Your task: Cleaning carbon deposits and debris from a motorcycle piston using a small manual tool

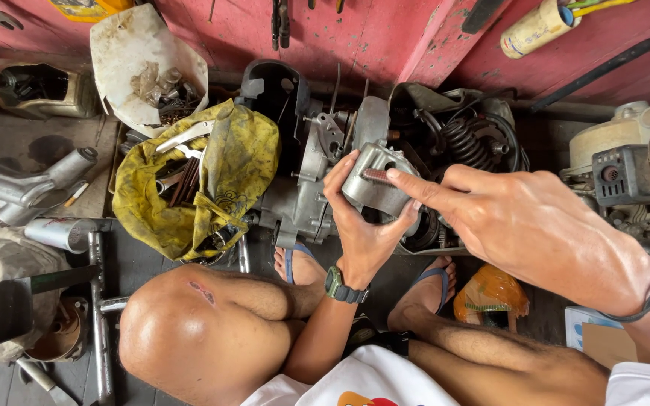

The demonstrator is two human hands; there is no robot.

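My left hand point(355, 225), with a dark watch on the wrist, cups a small grey cast-metal engine part point(374, 184) from below. A threaded stud sticks out of that part, and my right hand point(520, 222) pinches it between thumb and forefinger. Both hands hover above a grey engine case point(306, 192) that lies on the floor in front of my knees. My feet in blue sandals point(299, 263) rest just below the engine.
A yellow cloth bag point(223, 177) with tools lies open left of the engine. Coiled springs and dark parts point(468, 139) sit behind. A white plastic scoop of small parts point(148, 71), metal tubes at left, an orange bag point(490, 297) and a red wall surround the spot.
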